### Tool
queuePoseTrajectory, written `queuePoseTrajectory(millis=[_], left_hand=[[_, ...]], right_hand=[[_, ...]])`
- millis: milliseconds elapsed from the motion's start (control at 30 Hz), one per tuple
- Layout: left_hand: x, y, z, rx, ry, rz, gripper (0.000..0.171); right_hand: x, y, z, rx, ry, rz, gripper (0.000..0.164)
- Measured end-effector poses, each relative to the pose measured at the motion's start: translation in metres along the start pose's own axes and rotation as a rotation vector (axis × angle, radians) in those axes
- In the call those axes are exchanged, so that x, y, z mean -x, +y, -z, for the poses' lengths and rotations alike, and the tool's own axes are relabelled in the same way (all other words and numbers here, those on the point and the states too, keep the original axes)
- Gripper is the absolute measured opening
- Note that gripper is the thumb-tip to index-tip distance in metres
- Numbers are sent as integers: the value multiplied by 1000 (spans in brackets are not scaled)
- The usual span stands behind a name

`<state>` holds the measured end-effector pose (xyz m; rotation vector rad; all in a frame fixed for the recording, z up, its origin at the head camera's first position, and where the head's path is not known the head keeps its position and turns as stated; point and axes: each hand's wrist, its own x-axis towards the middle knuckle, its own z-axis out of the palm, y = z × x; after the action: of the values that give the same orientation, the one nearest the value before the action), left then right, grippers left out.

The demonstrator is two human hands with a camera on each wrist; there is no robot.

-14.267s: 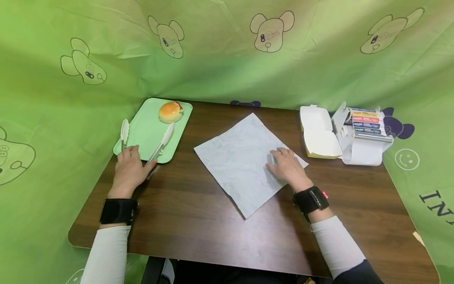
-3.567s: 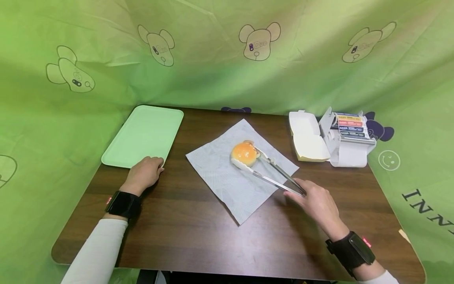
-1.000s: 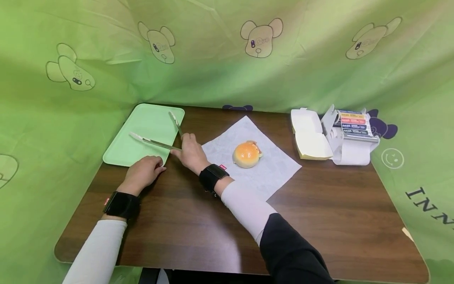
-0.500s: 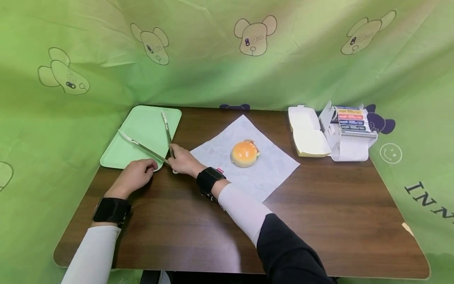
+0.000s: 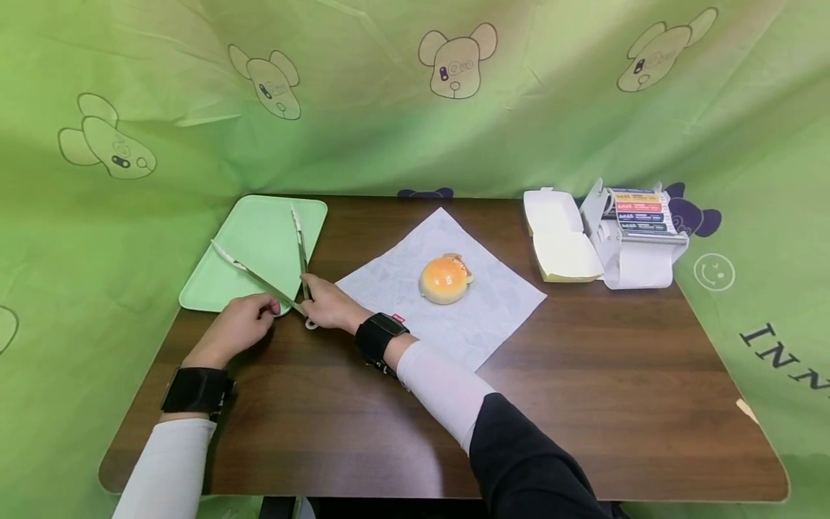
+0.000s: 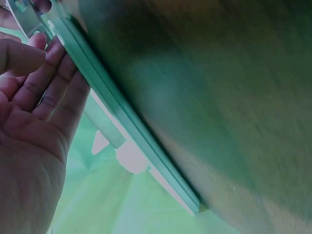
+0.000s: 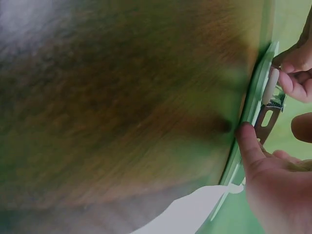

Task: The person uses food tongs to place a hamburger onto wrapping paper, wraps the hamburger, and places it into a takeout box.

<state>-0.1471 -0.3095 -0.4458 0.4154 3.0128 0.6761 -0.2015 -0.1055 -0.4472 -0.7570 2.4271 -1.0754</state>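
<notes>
A pair of tongs (image 5: 301, 249) lies spread over the light green tray (image 5: 259, 231) at the left, white tips toward the back. My right hand (image 5: 333, 306) holds the tongs near their hinged end, at the tray's front right corner. In the right wrist view, the slotted metal end (image 7: 273, 114) shows between thumb and finger. Beside it my left hand (image 5: 241, 324) rests at the tray's front edge. Its fingers touch the tray rim (image 6: 131, 119) in the left wrist view, fairly straight. A filled bun (image 5: 445, 280) sits on a square of white paper (image 5: 483, 317).
An open white clamshell box (image 5: 567, 252) stands at the back right. Next to it is a white dispenser (image 5: 645, 267) with rolls of colored labels. A green printed curtain (image 5: 363, 130) hangs behind the brown table (image 5: 583, 396).
The bun moved from tray to paper, gripped in the tongs. My right hand then carried the tongs left to the tray and has lowered them. My left hand shifted slightly left along the tray's edge.
</notes>
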Motion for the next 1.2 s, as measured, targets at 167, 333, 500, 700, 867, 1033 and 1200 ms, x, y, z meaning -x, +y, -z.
queuePoseTrajectory(millis=[167,333,500,700,867,1033,1200], left_hand=[[-1,7,2,-22,33,0,12],[-9,24,7,-50,80,9,9],[-28,51,5,-48,66,-45,12],[-51,82,-8,-51,-7,-134,23],[-68,102,-24,-68,-79,-192,27],[-84,116,-37,-92,-154,-211,35],[-94,121,-46,-105,-195,-215,42]], right_hand=[[7,4,7,50,5,8,59],[25,9,30,157,40,44,57],[61,14,67,212,78,82,52],[114,40,107,271,193,93,45],[151,72,135,325,322,14,42],[179,104,155,381,394,-150,40],[196,129,163,437,358,-322,42]])
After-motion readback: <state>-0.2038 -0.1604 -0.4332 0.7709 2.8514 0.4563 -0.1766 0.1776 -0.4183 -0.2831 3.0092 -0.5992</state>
